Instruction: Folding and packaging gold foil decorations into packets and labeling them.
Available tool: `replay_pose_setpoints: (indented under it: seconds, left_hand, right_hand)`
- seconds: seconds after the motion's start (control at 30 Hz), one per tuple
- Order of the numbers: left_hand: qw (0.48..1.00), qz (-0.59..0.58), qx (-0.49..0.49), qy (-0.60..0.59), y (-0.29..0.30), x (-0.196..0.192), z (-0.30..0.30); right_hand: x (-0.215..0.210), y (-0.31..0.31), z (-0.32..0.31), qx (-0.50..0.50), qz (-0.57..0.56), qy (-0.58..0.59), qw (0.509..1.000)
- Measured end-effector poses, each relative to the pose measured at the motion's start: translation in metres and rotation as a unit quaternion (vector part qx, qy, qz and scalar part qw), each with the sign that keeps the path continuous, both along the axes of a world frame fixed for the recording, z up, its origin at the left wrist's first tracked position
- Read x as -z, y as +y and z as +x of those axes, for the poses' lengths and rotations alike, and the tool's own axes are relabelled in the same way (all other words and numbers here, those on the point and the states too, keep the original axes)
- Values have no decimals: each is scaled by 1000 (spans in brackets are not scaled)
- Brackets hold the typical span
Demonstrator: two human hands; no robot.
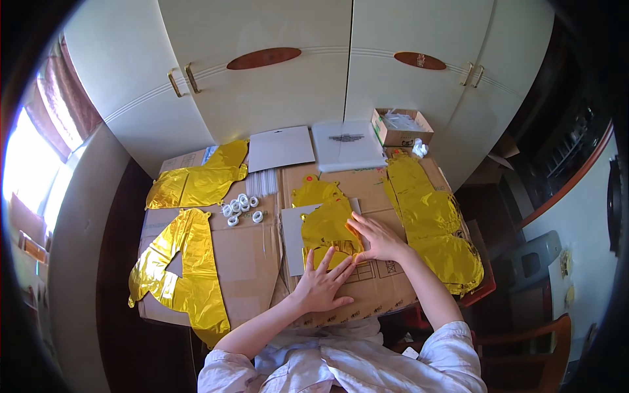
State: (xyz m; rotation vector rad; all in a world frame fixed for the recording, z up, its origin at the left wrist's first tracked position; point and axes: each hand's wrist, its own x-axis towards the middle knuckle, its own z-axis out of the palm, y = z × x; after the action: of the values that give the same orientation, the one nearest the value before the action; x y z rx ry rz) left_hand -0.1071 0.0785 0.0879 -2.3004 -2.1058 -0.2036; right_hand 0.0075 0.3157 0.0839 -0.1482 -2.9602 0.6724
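Note:
A flat gold foil balloon lies on a grey card sheet in the middle of the cardboard-covered table. My left hand lies flat, fingers spread, on the balloon's near edge. The fingers of my right hand press on the balloon's right side. Neither hand grips anything.
More gold foil balloons lie at the left, back left and right. Small white tape rolls, a bundle of white straws, a grey card, a clear packet and a small cardboard box sit nearby. White cupboards stand behind.

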Motion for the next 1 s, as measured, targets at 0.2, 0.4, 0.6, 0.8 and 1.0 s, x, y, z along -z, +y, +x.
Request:
replay_pose_setpoints:
  seconds: [0.2,0.4,0.6,0.8,1.0]
  left_hand:
    - [1000,-8,3,-10,0,0,-1]
    - [1000,-5,0,-16,0,1,-1]
    - [1000,-8,-1,-17,0,-1,-2]
    - [1000,-9,-4,-21,-1,-1,-2]
    - [999,-27,-17,-24,-1,-4,-1]
  right_hand:
    - [11,9,-11,14,-16,42,999]
    - [15,24,-42,63,45,88,993]
    - [9,43,-73,127,115,59,983]
    - [2,47,-91,78,133,83,985]
    - [20,54,-98,-21,34,97,995]
